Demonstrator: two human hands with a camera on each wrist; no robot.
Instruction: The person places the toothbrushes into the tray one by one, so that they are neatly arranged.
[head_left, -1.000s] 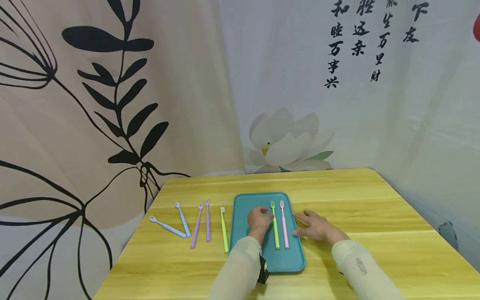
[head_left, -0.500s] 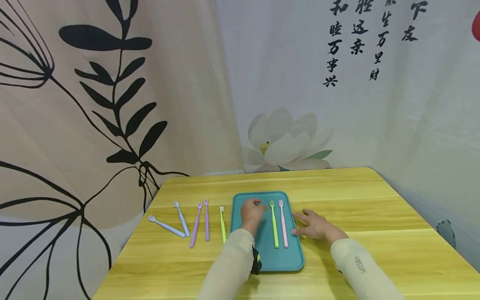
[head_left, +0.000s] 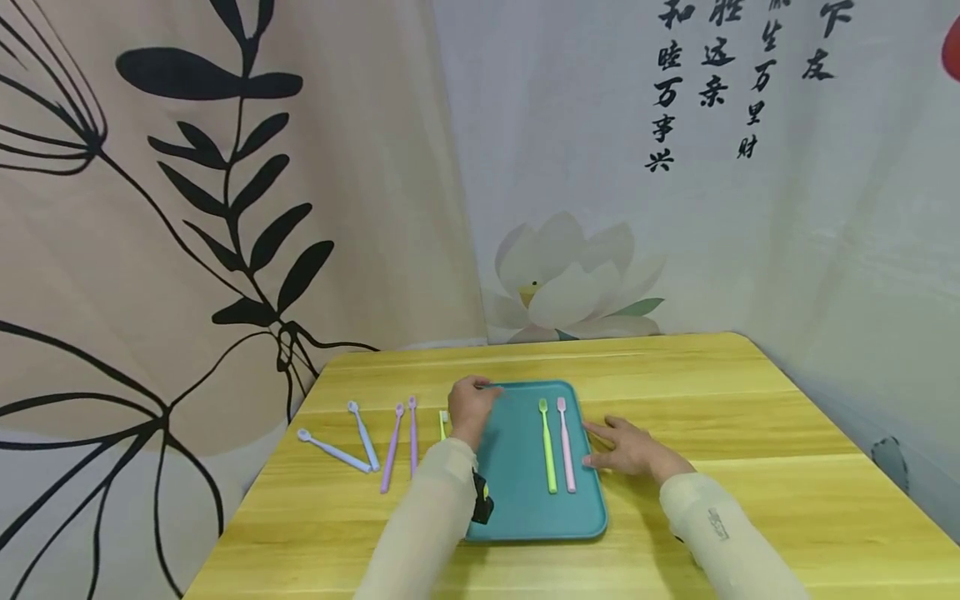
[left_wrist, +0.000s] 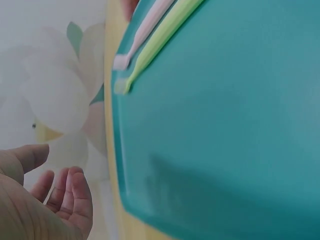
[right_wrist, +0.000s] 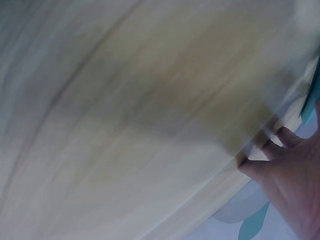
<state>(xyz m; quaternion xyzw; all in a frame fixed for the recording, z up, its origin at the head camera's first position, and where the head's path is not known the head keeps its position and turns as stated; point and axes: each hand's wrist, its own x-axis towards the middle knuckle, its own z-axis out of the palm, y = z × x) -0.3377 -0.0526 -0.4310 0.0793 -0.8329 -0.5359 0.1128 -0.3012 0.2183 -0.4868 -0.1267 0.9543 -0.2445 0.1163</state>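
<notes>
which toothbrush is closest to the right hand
The pink toothbrush on the teal tray, the only pink one; even the green toothbrush beside it lies farther from the right hand.

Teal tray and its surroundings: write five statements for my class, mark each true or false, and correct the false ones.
1. A pink toothbrush lies on the teal tray. True.
2. The teal tray is round. False: it is rectangular with rounded corners.
3. Two blue toothbrushes lie on the table. True.
4. The left grip is empty. True.
5. Both purple toothbrushes lie on the teal tray. False: the purple toothbrushes lie on the table.
</notes>
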